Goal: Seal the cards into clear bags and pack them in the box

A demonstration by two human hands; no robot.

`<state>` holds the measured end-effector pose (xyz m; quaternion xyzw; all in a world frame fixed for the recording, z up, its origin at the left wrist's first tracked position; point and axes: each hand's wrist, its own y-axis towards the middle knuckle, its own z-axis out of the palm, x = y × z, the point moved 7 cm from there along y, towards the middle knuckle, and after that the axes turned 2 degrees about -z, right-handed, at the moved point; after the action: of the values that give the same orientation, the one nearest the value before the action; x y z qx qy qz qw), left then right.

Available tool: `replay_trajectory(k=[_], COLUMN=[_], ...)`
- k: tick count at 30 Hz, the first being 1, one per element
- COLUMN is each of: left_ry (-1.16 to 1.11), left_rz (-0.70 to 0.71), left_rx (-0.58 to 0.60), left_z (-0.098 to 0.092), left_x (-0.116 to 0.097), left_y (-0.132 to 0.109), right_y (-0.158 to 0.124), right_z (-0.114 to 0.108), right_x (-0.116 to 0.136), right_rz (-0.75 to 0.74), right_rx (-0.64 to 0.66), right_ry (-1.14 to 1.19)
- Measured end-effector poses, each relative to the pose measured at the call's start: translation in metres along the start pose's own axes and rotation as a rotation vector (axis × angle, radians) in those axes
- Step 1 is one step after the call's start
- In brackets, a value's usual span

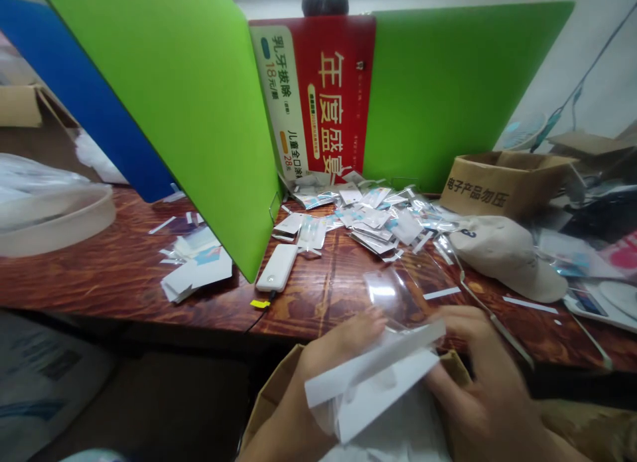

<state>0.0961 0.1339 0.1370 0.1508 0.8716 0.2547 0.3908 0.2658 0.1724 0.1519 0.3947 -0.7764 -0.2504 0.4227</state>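
My left hand [323, 369] and my right hand [478, 382] are at the near table edge, both closed on a white folded card [378, 382] that sticks into a clear plastic sleeve [393, 293]. The sleeve's far end lies on the wooden table [124, 269]. A brown paper bag [271, 395] sits below my hands. A heap of small packed sleeves [368, 220] lies further back on the table.
Green dividers [189, 103] and a red poster [323, 97] wall off the back, with someone's head above them. A white power bank [277, 268] lies by the left divider. A beige cap [502, 253] and a cardboard box [497, 183] sit right; loose white cards [196, 273] left.
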Motion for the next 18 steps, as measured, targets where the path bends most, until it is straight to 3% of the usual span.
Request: replay_trajectory(k=[2,6,18], left_ry=[0.044,0.239,0.645], left_rz=[0.082,0.191,0.237], left_rx=[-0.073,-0.087,-0.173], left_z=[-0.004,-0.004,-0.007], left_x=[0.001,-0.001,-0.023], left_y=[-0.008,-0.019,-0.029], right_y=[-0.006,-0.010,-0.004], right_z=[-0.013,-0.002,0.036], right_x=[0.021,0.055,0.053], right_rz=[-0.204,-0.593,-0.630], right_rx=[-0.016,0.328,0.411], right_ry=[-0.167,-0.237,-0.172])
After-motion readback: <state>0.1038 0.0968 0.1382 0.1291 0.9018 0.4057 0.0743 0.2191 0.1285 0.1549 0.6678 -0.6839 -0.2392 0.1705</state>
